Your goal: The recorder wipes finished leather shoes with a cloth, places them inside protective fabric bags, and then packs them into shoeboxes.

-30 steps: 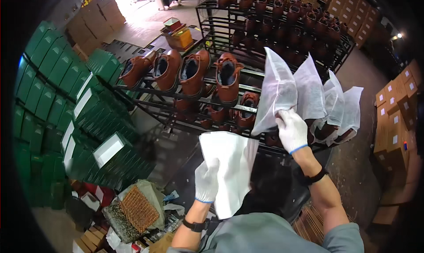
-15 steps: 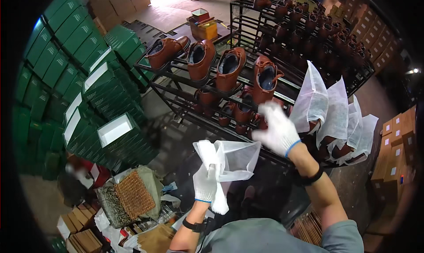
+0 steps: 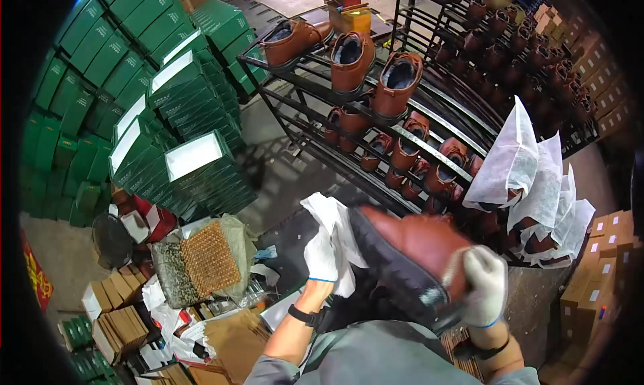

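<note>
My right hand (image 3: 484, 285), in a white knitted glove, is closed round a brown leather shoe (image 3: 419, 254) by its heel end. The shoe lies tilted, its dark treaded sole turned toward the lower left, and is slightly blurred. My left hand (image 3: 320, 254), gloved too, grips a thin white fabric bag (image 3: 335, 227) that hangs down past the fingers. The bag's edge is close to the toe of the shoe; whether they touch I cannot tell. On the black metal rack (image 3: 295, 126) ahead, several brown shoes (image 3: 397, 83) stand on the top tier, with others below.
White bags (image 3: 513, 160) cover several shoes at the rack's right end. Green shoe boxes (image 3: 194, 160) are stacked at the left. Cardboard boxes (image 3: 597, 267) stand at the right. Packing material (image 3: 211, 257) lies at lower left. A second rack of shoes (image 3: 500, 46) is behind.
My right hand has taken a brown shoe off the rack's top tier and brought it down near my body. The left hand still holds the white bag. The view has shifted.
</note>
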`<action>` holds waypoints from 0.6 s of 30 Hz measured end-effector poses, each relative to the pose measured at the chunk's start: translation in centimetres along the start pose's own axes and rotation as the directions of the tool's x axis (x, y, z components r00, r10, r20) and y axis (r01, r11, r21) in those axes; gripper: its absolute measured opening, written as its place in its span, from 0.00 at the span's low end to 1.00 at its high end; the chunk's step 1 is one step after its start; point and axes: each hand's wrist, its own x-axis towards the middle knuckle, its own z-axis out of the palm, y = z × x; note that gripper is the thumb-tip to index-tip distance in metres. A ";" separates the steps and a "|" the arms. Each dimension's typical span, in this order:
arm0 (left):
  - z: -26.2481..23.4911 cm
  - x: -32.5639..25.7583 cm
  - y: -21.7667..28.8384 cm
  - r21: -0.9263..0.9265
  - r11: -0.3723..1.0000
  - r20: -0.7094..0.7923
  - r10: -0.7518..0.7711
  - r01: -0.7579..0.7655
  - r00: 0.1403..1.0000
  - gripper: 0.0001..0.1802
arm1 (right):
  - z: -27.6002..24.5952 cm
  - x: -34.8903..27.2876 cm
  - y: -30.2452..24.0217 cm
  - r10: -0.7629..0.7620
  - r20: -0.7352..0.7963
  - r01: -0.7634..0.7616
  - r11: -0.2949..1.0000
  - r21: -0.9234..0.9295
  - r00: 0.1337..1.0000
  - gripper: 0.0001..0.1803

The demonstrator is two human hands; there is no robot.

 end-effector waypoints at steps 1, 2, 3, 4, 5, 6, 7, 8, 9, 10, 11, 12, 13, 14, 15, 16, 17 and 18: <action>0.0 -0.2 0.4 0.000 1.000 0.003 0.004 -0.004 1.000 0.17 | 2.8 -0.5 -0.6 0.123 -0.025 -0.118 0.983 0.143 0.992 0.07; -0.1 -0.5 1.5 0.001 0.997 0.053 0.083 -0.083 0.995 0.16 | 4.7 -0.5 0.6 0.230 0.113 -0.252 0.930 0.266 0.967 0.08; -0.7 -0.8 2.6 0.007 0.987 0.098 0.159 -0.161 0.982 0.15 | 6.1 -0.6 1.9 0.303 0.264 -0.387 0.843 0.375 0.916 0.08; -0.7 -0.7 3.3 -0.108 0.965 0.073 0.246 -0.238 0.966 0.16 | 6.4 0.0 2.9 -0.059 0.385 0.005 0.990 0.140 0.921 0.09; -0.8 -0.7 3.7 -0.114 0.935 0.093 0.345 -0.334 0.934 0.18 | 6.2 0.7 3.5 -0.342 0.566 0.440 0.897 -0.041 0.750 0.10; -0.5 -0.5 4.6 -0.027 0.957 0.219 0.288 -0.289 0.932 0.19 | 5.9 0.8 2.4 -0.239 0.664 0.461 0.869 -0.180 0.709 0.09; -0.3 -0.3 5.8 0.064 0.964 0.338 0.221 -0.257 0.915 0.19 | 6.0 0.7 2.2 -0.227 0.656 0.453 0.870 -0.196 0.720 0.09; -0.5 -0.4 6.8 0.050 0.961 0.347 0.239 -0.272 0.907 0.19 | 6.1 0.6 2.3 -0.187 0.461 0.317 0.922 -0.223 0.867 0.08; -0.9 -0.1 8.0 0.001 0.943 0.332 0.313 -0.332 0.890 0.18 | 5.8 0.7 2.4 -0.124 0.232 0.178 0.958 -0.225 0.965 0.07; -0.9 0.5 9.1 -0.051 0.918 0.313 0.388 -0.393 0.867 0.17 | 5.4 0.4 2.9 -0.261 0.316 0.340 0.913 -0.226 0.912 0.06; -1.0 0.8 9.6 -0.038 0.893 0.275 0.441 -0.449 0.854 0.13 | 5.1 0.4 3.1 -0.388 0.416 0.464 0.880 -0.097 0.823 0.07; -1.4 1.1 10.1 0.041 0.922 0.359 0.345 -0.384 0.867 0.13 | 4.9 0.3 2.9 -0.313 0.554 0.457 0.878 -0.141 0.772 0.06; -1.9 1.4 10.2 0.133 0.936 0.432 0.242 -0.326 0.869 0.12 | 5.0 0.4 2.7 -0.223 0.672 0.448 0.876 -0.179 0.706 0.06; -1.9 1.3 10.0 0.090 0.918 0.373 0.328 -0.385 0.868 0.13 | 4.8 0.6 3.0 -0.209 0.598 0.428 0.868 -0.251 0.774 0.06; -2.2 1.0 9.5 0.056 0.897 0.302 0.403 -0.439 0.864 0.13 | 5.2 0.6 3.0 -0.131 0.314 0.204 0.956 -0.213 0.940 0.05; -2.2 1.2 9.2 0.215 0.865 0.358 0.362 -0.453 0.861 0.13 | 5.2 0.6 3.0 -0.229 0.289 0.296 0.930 -0.217 0.930 0.06; -1.9 1.2 9.3 0.214 0.862 0.356 0.369 -0.459 0.859 0.13 | 5.4 0.6 3.0 -0.325 0.268 0.386 0.896 -0.220 0.907 0.06; -2.2 0.9 10.5 0.219 0.862 0.395 0.350 -0.457 0.850 0.12 | 6.0 0.1 2.7 -0.326 0.468 0.451 0.874 -0.182 0.821 0.05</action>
